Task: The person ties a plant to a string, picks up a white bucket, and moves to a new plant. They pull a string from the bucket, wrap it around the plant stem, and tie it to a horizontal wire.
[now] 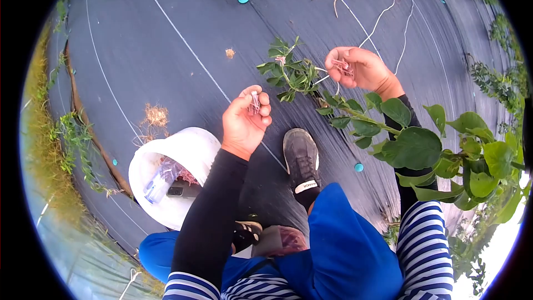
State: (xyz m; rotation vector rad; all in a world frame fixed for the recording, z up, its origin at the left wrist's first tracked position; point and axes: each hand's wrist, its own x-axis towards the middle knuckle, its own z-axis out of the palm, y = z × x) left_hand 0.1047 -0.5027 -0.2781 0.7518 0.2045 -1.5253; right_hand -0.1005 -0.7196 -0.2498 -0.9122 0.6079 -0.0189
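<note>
your left hand (244,126) and right hand (367,71) each grasp pink flowers (255,104) in curled fingers (266,110) above the black ground sheet (161,61); loosening either grip could spill them outside the white bucket (191,143).

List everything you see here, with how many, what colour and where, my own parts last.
Ground sheet: one, black, underfoot
Plants: several, green, centre, right, top and left
Strands: several, off-white, upper right
Discs: at least four, teal, scattered
Dry clumps: two, tan, left and upper centre
Grass: one strip, yellow-green, left edge
Bucket: one, white, lower left
Plastic item: one, clear, in bucket
Small device: one, dark, in bucket
Pink bits: uncountable, in both hands
Shoes: two, dark, lower centre
Trousers: one pair, blue, bottom
Left hand: one, bare, centre
Right hand: one, bare, right of centre
</note>
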